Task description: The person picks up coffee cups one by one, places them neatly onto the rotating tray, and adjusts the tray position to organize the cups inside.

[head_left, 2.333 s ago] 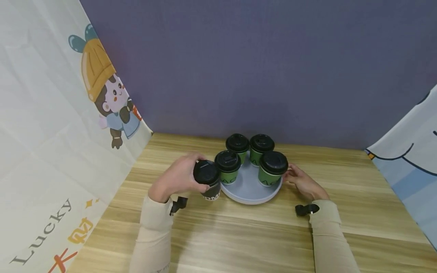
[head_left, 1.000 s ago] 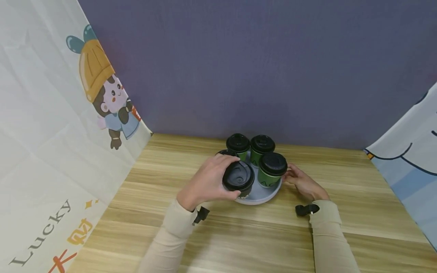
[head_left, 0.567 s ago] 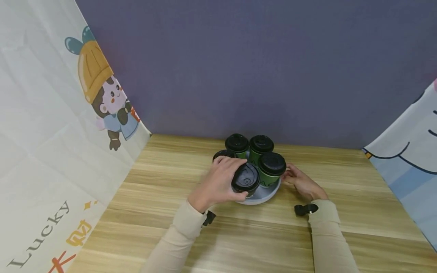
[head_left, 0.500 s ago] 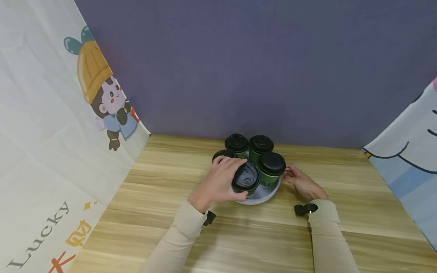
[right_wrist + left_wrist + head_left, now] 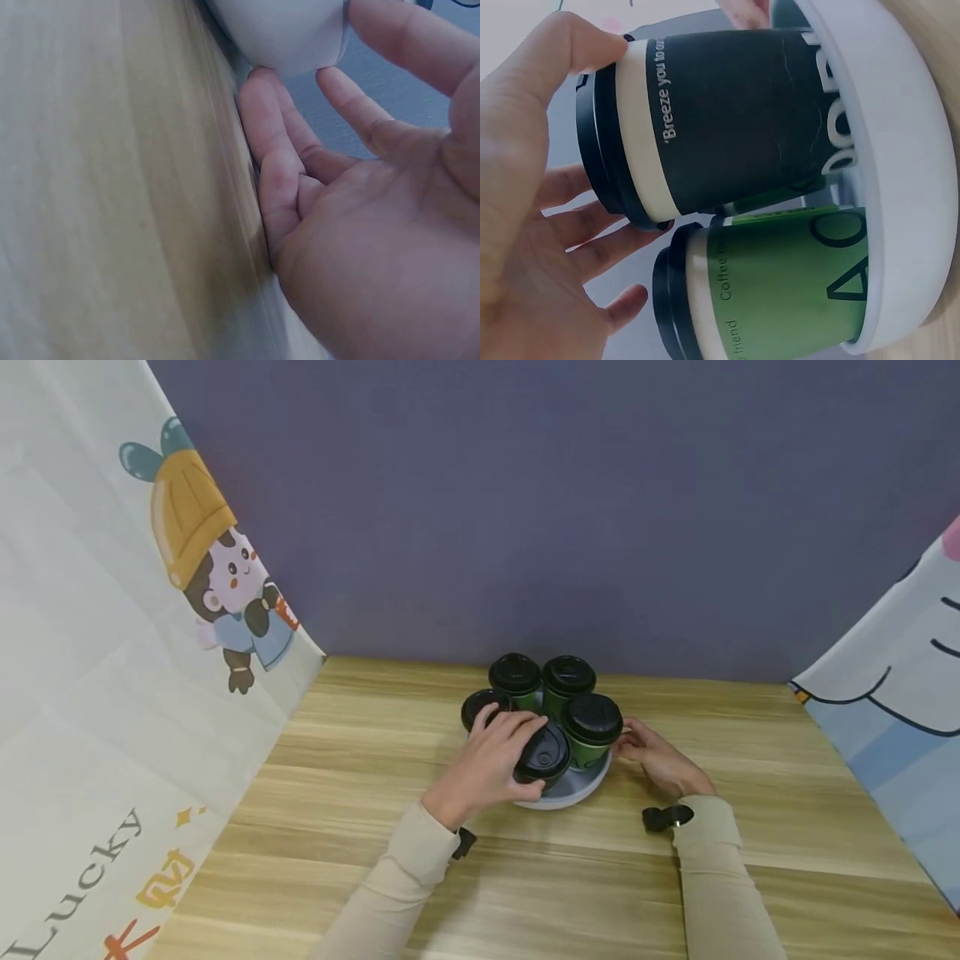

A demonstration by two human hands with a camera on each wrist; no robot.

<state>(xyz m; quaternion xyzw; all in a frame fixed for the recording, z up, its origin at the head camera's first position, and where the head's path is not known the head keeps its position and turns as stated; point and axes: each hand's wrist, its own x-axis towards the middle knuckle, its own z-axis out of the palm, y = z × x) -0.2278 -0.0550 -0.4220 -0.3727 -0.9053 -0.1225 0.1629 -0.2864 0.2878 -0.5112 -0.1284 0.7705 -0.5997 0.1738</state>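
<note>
A black paper coffee cup (image 5: 543,753) with a black lid stands upright at the near side of a round, pale tray (image 5: 558,802). My left hand (image 5: 487,768) holds it around the lid; in the left wrist view the thumb lies at the cup's white rim and the fingers pass behind the lid. Green lidded cups share the tray: one at the right (image 5: 592,727), one partly covered by my left hand (image 5: 480,703), two at the back (image 5: 515,677). My right hand (image 5: 660,764) lies on the table, its fingertips touching the tray's outer wall (image 5: 285,34).
The wood-grain table (image 5: 570,885) runs back to a dark purple-grey panel (image 5: 540,510). A white cloth with a cartoon figure (image 5: 225,577) borders the left, and another printed cloth (image 5: 900,752) borders the right.
My left hand has carried the black cup rightward from beside the tray onto its near side; lately its fingers have spread slightly over the lid. My right hand has stayed at the tray's edge.
</note>
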